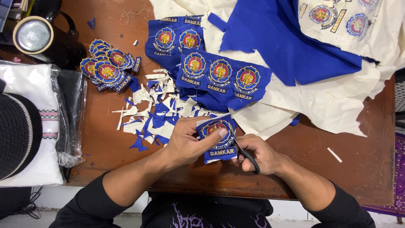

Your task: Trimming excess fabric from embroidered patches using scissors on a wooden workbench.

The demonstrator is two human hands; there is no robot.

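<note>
Head view: the brown wooden desk (105, 143) fills the frame. Across its upper right lies a wide cream backing cloth (333, 101) with a large plain royal-blue fabric sheet (287, 38) folded over it. Toward upper centre sit blue fabric strips carrying rows of round embroidered badges (219, 76), not yet cut apart. Left of these, a fanned stack of finished cut-out badges (105, 69) rests on bare wood, and below it spreads a litter of small blue and cream trimmings (156, 114).

At lower centre, the left hand (190, 141) pinches a single blue embroidered patch with a red-and-gold round emblem (217, 137), thumb pressed on its face and fingers beneath, holding it just above the desk edge. The right hand (261, 154) is closed through the black-handled scissors (247, 154), whose blades meet the patch's right edge.

The patch looks light and thin. The dense stitching probably makes its centre fairly stiff, while the unstitched margin would be floppy and apt to fray. It seems best gripped flat on the embroidered middle, close to the cutting line, so the edge stays taut. The scissors are rigid and sharp, and best held by their loops.
</note>
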